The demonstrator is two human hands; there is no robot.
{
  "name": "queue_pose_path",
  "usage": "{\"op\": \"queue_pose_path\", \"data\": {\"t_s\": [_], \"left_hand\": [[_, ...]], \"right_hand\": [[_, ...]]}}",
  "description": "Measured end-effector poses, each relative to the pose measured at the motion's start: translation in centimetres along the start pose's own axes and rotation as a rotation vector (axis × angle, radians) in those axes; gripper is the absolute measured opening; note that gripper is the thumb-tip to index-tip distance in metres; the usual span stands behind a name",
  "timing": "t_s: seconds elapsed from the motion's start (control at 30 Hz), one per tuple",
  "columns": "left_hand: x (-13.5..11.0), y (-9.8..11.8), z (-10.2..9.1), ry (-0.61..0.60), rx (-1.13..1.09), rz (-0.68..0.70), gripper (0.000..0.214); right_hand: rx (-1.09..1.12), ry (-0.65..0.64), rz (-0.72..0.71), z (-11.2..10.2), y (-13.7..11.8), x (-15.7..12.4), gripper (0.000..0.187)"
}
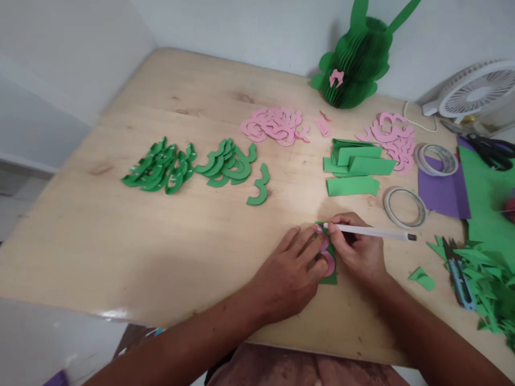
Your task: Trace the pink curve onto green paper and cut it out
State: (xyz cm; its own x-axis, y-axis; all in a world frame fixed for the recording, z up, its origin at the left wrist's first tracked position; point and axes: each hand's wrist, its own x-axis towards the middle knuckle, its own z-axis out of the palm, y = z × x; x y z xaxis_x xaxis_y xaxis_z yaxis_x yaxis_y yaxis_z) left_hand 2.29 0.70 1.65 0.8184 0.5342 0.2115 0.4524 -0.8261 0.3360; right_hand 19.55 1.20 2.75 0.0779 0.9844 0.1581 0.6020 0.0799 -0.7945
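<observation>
My left hand lies on the wooden table, fingers pressing a pink curved paper template onto a small piece of green paper. My right hand is closed round a white pen, whose tip touches the top edge of the pink template. The pen's dark end points right. Most of the green piece is hidden under both hands.
Piles of green curved cut-outs and pink ones lie further back, with folded green strips, two tape rolls, purple paper, scissors, snips among green scraps, a green paper figure and a white fan.
</observation>
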Motion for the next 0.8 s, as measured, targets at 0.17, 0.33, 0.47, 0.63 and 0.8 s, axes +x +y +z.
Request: {"op": "queue_pose_path", "data": {"t_s": [0.17, 0.33, 0.47, 0.63, 0.8], "left_hand": [[0.02, 0.06, -0.13, 0.003, -0.003, -0.003, 0.015], [0.02, 0.10, -0.11, 0.004, 0.005, -0.009, 0.015], [0.01, 0.07, -0.13, -0.003, 0.004, -0.007, 0.017], [-0.01, 0.06, -0.14, 0.012, 0.005, -0.003, 0.016], [-0.02, 0.08, -0.12, 0.006, 0.008, -0.005, 0.016]], "right_hand": [[-0.010, 0.001, 0.007, -0.04, -0.02, -0.01, 0.007], [-0.025, 0.006, 0.008, -0.06, -0.01, -0.01, 0.006], [-0.025, 0.012, 0.004, -0.08, -0.08, 0.00, 0.006], [-0.023, 0.013, 0.014, -0.07, -0.25, 0.00, 0.006], [-0.018, 0.020, 0.017, -0.04, -0.30, 0.02, 0.007]]}}
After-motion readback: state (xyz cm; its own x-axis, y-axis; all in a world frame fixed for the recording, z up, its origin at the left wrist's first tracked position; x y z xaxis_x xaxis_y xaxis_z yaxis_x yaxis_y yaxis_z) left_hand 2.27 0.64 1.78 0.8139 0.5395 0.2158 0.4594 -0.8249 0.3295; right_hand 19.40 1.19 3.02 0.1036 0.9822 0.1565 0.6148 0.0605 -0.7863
